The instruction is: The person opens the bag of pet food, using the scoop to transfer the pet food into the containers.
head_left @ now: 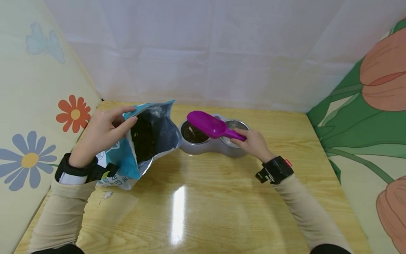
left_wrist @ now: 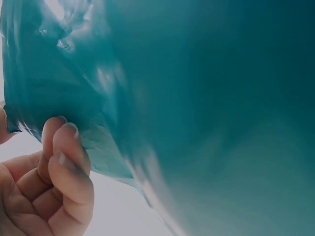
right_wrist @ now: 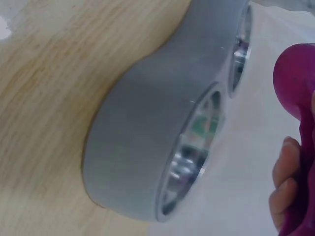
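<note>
My left hand (head_left: 100, 135) pinches the rim of a blue foil bag (head_left: 128, 160) between thumb and fingers, keeping its mouth open. Dark brown kibble (head_left: 143, 139) fills the lower part inside. By its handle, my right hand (head_left: 256, 144) grips a magenta scoop (head_left: 206, 124), held above a grey double pet bowl (head_left: 233, 152). Brown kibble (head_left: 191, 134) lies in the left steel bowl, partly hidden by the scoop. Bare metal shows in the right steel bowl (right_wrist: 189, 162). From the left wrist, blue bag foil (left_wrist: 206, 98) takes up most of the view.
A wooden table (head_left: 206, 211) carries everything. Behind it hangs a white cloth (head_left: 203, 53). Flower-printed panels (head_left: 31, 106) stand along the left and right sides. A small white scrap (head_left: 108, 194) lies by the bag's base.
</note>
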Available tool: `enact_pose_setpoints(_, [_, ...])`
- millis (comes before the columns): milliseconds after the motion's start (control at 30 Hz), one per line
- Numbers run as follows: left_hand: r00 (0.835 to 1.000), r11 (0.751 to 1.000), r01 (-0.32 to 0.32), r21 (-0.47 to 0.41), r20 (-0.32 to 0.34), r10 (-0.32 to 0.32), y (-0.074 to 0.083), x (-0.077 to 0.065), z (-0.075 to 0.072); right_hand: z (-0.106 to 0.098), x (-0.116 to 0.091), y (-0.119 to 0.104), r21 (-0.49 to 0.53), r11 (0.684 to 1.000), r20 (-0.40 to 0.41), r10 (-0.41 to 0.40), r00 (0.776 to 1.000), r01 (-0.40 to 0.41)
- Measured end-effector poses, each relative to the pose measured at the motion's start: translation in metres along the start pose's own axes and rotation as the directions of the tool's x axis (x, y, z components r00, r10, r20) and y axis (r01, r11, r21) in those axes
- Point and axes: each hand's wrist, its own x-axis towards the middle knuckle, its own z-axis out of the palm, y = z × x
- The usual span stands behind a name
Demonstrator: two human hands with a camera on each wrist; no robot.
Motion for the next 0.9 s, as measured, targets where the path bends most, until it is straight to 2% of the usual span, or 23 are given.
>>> enact_pose_setpoints(167, [1.000,1.000,0.006,0.013,-0.002,-0.006,0.000,-0.001,0.000,-0.019,-0.003,-0.008,0.000,1.000,0.005,-0.016,1.000,0.016])
enact_pose_setpoints(400, [1.000,1.000,0.004,0.021,-0.001,-0.004,0.000,-0.001,0.000,-0.051,-0.007,-0.028,-0.019,0.991,-0.023,-0.132,0.991,0.132])
enact_pose_setpoints(667, [1.000,1.000,0.004,0.015,0.000,-0.004,0.000,-0.001,0.000,-0.078,-0.014,-0.051,-0.002,0.961,-0.020,-0.278,0.960,0.278])
enact_pose_setpoints(900, [1.000,1.000,-0.003,0.012,-0.011,0.003,0.001,-0.001,0.000,-0.085,-0.017,-0.067,-0.028,0.936,0.030,-0.349,0.937,0.350])
